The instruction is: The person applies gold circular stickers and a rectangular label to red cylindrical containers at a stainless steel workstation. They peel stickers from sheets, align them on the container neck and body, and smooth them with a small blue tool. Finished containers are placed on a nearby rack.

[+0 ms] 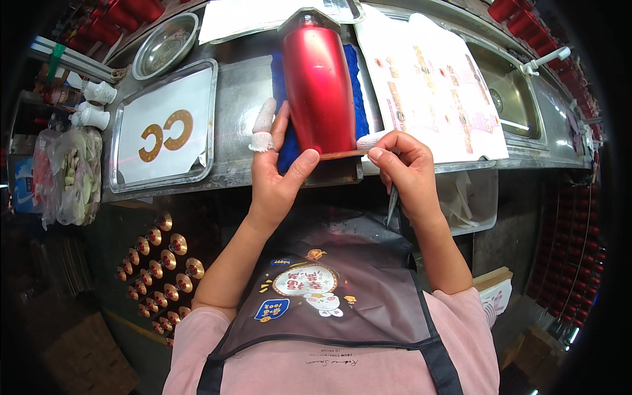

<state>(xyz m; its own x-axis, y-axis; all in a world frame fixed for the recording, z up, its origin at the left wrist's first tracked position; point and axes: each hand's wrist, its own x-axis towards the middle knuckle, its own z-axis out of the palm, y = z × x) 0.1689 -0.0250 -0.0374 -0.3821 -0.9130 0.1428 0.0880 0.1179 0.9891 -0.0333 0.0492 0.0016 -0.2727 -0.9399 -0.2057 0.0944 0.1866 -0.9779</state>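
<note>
A glossy red metallic vase (320, 85) lies on a blue cloth (288, 155), its near end toward me. My left hand (276, 164) is closed against the vase's left side, thumb pressing at the near edge; white fabric covers one finger. Along that edge runs a thin orange-gold strip (342, 155). At its right end, my right hand (401, 164) pinches it between thumb and fingers, one fingertip wrapped in white. Below the right palm hangs a grey pointed tool, apparently tweezers (392, 205). The vase's underside is hidden.
Left of the vase, a metal tray (210, 125) carries two gold C-shaped pieces (164, 136); a steel bowl (166, 46) stands behind. On the right lie white decal sheets (434, 85) beside a sink (503, 92). Several gold-and-red pieces (161, 270) stand below the bench.
</note>
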